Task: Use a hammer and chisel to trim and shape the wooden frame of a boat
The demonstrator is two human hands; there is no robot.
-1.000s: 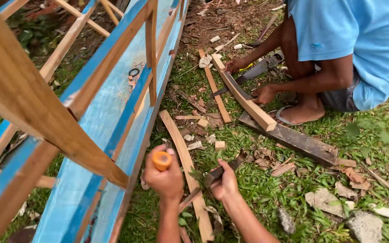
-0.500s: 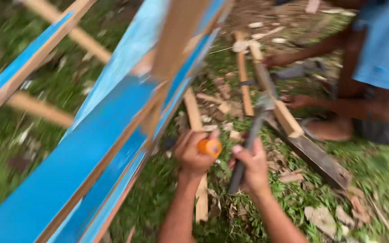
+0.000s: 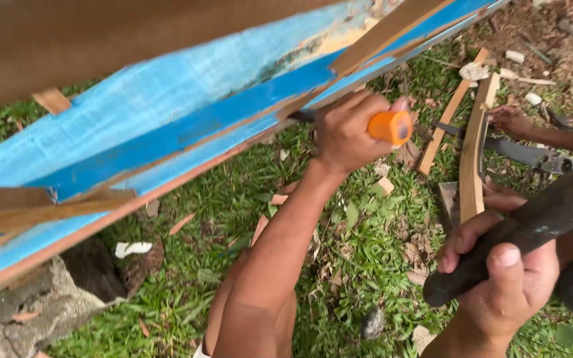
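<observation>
My left hand (image 3: 349, 132) grips an orange-handled tool (image 3: 390, 126), probably a chisel, and holds its hidden tip against the lower edge of a blue-painted wooden hull (image 3: 187, 126). My right hand (image 3: 509, 278) is closed around the dark handle of a hammer (image 3: 532, 229), raised at the lower right; its head is out of frame. The hull runs from the lower left to the upper right, with bare wooden ribs (image 3: 392, 30) on it.
Another person's hand (image 3: 512, 122) rests at the right by a curved wooden plank (image 3: 473, 149) and a dark tool (image 3: 528, 154) on the ground. Wood offcuts lie scattered on the grass (image 3: 339, 265). A stone (image 3: 41, 308) sits under the hull at the lower left.
The view has swung closer to the hull. My left hand has brought the orange-handled tool up to the hull's edge. My right hand has lifted the hammer to the right.
</observation>
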